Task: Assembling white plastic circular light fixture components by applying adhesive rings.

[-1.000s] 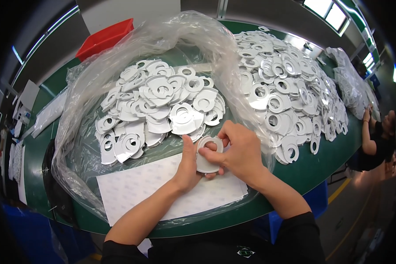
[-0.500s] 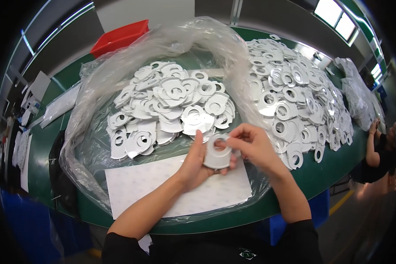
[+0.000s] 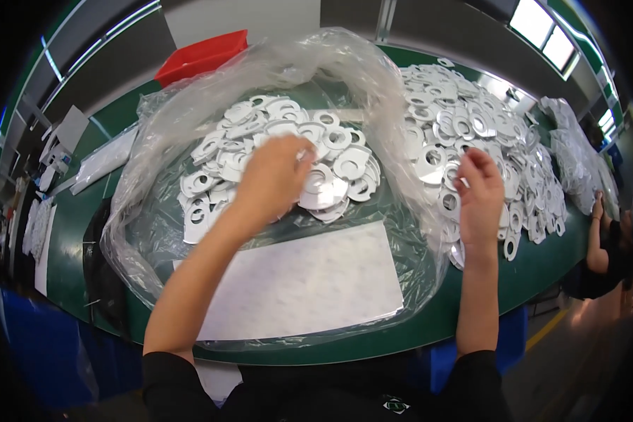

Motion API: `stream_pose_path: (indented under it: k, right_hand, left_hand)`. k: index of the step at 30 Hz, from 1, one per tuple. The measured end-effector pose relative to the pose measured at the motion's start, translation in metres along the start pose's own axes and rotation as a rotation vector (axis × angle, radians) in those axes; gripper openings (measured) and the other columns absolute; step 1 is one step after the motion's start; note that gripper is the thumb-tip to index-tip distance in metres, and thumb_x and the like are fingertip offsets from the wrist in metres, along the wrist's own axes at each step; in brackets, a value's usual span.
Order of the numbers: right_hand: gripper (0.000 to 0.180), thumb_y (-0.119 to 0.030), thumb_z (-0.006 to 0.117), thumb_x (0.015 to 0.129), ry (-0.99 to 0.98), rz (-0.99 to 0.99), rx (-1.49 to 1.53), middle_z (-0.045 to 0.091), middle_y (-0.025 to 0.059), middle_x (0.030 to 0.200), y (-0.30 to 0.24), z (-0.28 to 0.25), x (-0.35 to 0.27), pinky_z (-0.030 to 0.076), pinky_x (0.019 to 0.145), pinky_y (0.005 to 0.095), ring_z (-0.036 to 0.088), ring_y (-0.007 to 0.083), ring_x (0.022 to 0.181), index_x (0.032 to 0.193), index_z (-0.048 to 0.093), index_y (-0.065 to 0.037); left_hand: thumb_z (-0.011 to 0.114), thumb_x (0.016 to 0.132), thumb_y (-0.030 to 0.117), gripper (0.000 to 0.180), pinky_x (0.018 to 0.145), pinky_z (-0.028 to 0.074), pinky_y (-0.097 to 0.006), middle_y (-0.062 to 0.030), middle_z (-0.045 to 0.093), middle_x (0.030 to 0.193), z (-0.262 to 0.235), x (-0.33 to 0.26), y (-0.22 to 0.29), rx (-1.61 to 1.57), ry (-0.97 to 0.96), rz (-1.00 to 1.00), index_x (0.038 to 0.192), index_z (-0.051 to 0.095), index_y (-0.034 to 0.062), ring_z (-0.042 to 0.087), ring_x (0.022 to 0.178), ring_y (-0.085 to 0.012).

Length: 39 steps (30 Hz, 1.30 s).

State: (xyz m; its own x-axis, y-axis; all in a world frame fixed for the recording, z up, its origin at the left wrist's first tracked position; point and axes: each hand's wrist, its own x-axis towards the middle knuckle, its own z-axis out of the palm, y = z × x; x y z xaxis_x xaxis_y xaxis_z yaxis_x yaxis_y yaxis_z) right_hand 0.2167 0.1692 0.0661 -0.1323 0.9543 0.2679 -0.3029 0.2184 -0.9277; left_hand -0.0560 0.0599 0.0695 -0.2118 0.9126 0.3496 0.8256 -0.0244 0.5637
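Over the pile of white flat parts with round holes [image 3: 348, 163] inside the plastic bag, my left hand [image 3: 274, 176] is smeared by motion. Whether it holds a part is hidden. My right hand [image 3: 481, 193] is raised at the near left side of a larger pile of the same parts [image 3: 517, 183]. Its fingers are loosely bent and apart, with nothing visible in them. A stack of white paper sheets [image 3: 309, 285] lies in front of the left pile, with neither hand on it.
The clear plastic bag [image 3: 158, 126] spreads round the left pile on the green table [image 3: 359, 354]. A red bin [image 3: 202, 58] stands at the back left. More crumpled plastic [image 3: 577, 162] lies at the right, where another person's arm [image 3: 598, 239] shows.
Both hands were together over the paper, holding one white part with a round hole. They have separated: the left went up and left, the right up and right, each to a pile.
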Motion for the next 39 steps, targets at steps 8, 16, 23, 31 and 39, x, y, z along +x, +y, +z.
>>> stream_pose_path:
  k: [8, 16, 23, 31, 39]
  right_hand:
    - [0.015, -0.007, 0.07, 0.075, -1.098, -0.03, -0.747, 0.063, 0.0086, 0.08, -0.001, 0.033, -0.044, 0.047, 0.066, 0.0303, 0.06, 0.0223, 0.074, 0.088, 0.065, -0.003]
    - [0.031, -0.007, 0.075, 0.065, -1.377, -0.103, -1.051, 0.058, 0.0098, 0.09, -0.016, 0.03, -0.077, 0.045, 0.079, 0.038, 0.055, 0.0309, 0.093, 0.092, 0.059, -0.003]
    - [0.026, -0.005, 0.073, 0.065, -1.351, -0.196, -1.12, 0.058, 0.0104, 0.088, -0.014, 0.04, -0.079, 0.046, 0.077, 0.0389, 0.056, 0.0315, 0.09, 0.088, 0.06, -0.001]
    - [0.02, -0.007, 0.074, 0.066, -1.487, -0.082, -1.066, 0.059, 0.0114, 0.086, -0.006, 0.04, -0.067, 0.046, 0.075, 0.0391, 0.057, 0.0311, 0.088, 0.08, 0.06, -0.001]
    - [0.023, -0.012, 0.073, 0.07, -1.271, -0.212, -1.026, 0.058, 0.0123, 0.086, -0.008, 0.032, -0.078, 0.045, 0.076, 0.0406, 0.058, 0.0325, 0.086, 0.087, 0.058, -0.003]
  left_hand:
    - [0.061, 0.081, 0.015, 0.015, 0.076, 0.046, -0.042, -0.0096, 0.059, 0.081, 0.023, 0.017, -0.051, 0.48, 0.067, 0.23, 0.072, 0.061, 0.0037, 0.058, 0.085, -0.0286]
    - [0.064, 0.076, 0.01, 0.01, 0.08, 0.043, -0.044, -0.0094, 0.057, 0.087, 0.036, 0.007, -0.049, 0.625, 0.124, 0.157, 0.083, 0.061, 0.0034, 0.055, 0.089, -0.0271]
    - [0.066, 0.077, 0.017, 0.017, 0.087, 0.041, -0.04, -0.0143, 0.056, 0.092, 0.01, 0.014, -0.049, 0.256, 0.408, 0.172, 0.081, 0.058, 0.003, 0.051, 0.098, -0.0306]
    - [0.055, 0.09, 0.028, 0.023, 0.088, 0.047, -0.04, -0.0167, 0.061, 0.11, 0.04, -0.053, 0.035, -1.787, -0.151, -0.598, 0.078, 0.055, 0.0082, 0.057, 0.108, -0.0268]
    - [0.018, 0.1, 0.048, 0.052, 0.071, 0.049, -0.038, -0.0214, 0.051, 0.123, 0.083, -0.069, 0.017, -2.056, -0.413, -0.686, 0.111, 0.051, 0.0104, 0.057, 0.103, -0.0304]
